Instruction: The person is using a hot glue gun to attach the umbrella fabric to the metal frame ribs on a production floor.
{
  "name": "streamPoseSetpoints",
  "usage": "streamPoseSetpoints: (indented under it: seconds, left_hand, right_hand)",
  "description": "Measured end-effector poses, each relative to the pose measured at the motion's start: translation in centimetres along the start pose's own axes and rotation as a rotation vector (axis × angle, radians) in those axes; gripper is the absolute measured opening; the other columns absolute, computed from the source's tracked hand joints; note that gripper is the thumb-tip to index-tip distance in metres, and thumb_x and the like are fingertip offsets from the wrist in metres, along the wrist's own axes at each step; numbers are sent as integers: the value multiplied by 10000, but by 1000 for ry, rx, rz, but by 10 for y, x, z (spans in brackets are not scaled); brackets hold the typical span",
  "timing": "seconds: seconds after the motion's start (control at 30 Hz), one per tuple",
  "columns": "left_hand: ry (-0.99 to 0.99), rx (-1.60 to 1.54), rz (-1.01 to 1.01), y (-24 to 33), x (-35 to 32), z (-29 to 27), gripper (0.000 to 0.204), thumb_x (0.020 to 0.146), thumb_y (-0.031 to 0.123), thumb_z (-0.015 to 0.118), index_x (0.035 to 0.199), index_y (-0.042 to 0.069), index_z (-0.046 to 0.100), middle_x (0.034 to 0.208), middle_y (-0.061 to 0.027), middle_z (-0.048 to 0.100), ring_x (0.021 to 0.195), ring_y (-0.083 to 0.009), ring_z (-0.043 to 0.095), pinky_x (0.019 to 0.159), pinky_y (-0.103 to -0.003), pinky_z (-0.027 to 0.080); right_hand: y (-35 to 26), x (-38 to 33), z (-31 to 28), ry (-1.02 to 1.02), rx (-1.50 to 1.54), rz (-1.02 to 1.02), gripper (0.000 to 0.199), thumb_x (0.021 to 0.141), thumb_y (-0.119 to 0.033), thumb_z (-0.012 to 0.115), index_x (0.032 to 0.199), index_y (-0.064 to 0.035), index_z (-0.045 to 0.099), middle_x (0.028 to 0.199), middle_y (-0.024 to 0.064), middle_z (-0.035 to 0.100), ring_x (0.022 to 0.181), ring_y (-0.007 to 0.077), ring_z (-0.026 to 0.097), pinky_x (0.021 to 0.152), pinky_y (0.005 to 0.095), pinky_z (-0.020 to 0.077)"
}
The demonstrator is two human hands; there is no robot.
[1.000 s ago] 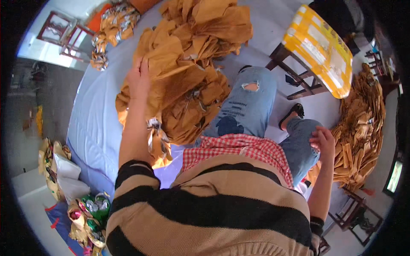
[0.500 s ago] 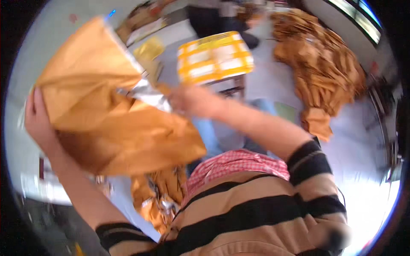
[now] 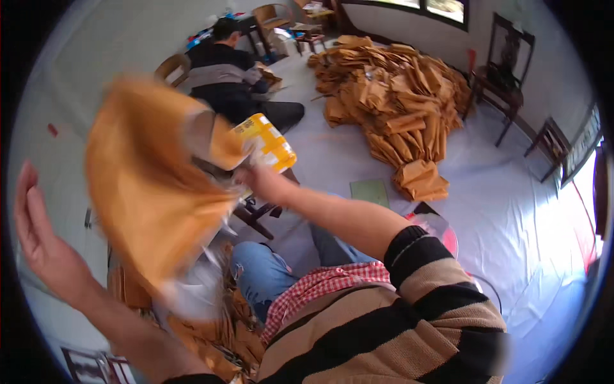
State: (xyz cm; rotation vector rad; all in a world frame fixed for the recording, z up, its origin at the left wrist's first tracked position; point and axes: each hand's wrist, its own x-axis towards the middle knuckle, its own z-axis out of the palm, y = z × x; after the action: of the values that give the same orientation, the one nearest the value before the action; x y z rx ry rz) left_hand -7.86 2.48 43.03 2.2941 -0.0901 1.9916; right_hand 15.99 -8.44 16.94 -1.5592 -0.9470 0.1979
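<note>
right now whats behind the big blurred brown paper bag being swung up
Behind the big brown paper bag, the yellow-and-white box and dark wooden stool show at its right edge. The right hand grips there; the rest is covered.

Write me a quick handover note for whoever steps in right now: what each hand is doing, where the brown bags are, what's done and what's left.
Left hand: open, palm up, holding nothing, beside the brown bag.
Right hand: gripping that bag at its edge; the bag is in the air and motion-blurred.
More bags lie low at the left by the knee.
A big heap of brown bags sits on the white floor sheet across the room, near a seated person.
Done: one bag lifted.
Left: the bag in hand is not set down; both piles remain.
</note>
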Motion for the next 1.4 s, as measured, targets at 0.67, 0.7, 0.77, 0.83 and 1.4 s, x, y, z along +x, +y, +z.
streamPoseSetpoints:
  seconds: [0.67, 0.7, 0.77, 0.83, 1.4]
  left_hand:
    - [-640, -792, -704, 80, -222, 152, 231, 930, 254, 467, 813, 55, 450, 574, -77, 491, 453, -244, 474, 436, -359, 388]
    - [-673, -828, -793, 89, -225, 143, 169, 892, 179, 542, 850, 42, 454, 590, -128, 520, 470, -339, 511, 452, -427, 411]
    - [-657, -791, -695, 85, -231, 137, 160, 912, 190, 510, 857, 50, 454, 593, -94, 513, 479, -269, 506, 441, -383, 401]
    - [-674, -725, -508, 85, -235, 134, 165, 951, 213, 446, 873, 68, 453, 600, -27, 500, 496, -128, 496, 419, -294, 380]
    - [-720, -1790, -1345, 112, -194, 106, 258, 951, 361, 424, 871, 120, 466, 609, 49, 348, 469, -67, 320, 384, -222, 213]
  right_hand:
    - [-90, 62, -80, -44, 390, 40, 337, 928, -258, 403, 941, 24, 586, 753, 90, 597, 659, 212, 585, 626, 346, 481]
    - [-106, 68, -94, 54, 420, 8, 359, 938, -284, 391, 937, 17, 586, 740, 86, 593, 636, 209, 582, 604, 338, 481]
    - [-127, 68, -101, 134, 441, -32, 381, 947, -311, 380, 933, 9, 586, 727, 82, 590, 613, 205, 579, 583, 330, 482]
    - [-126, 51, -98, 331, 367, -2, 415, 959, -370, 384, 958, -3, 579, 649, 37, 530, 528, 149, 512, 478, 279, 421]
    - [-166, 52, -115, 192, 584, 24, 342, 975, -288, 401, 886, -4, 568, 637, 11, 512, 497, 117, 435, 425, 232, 348]
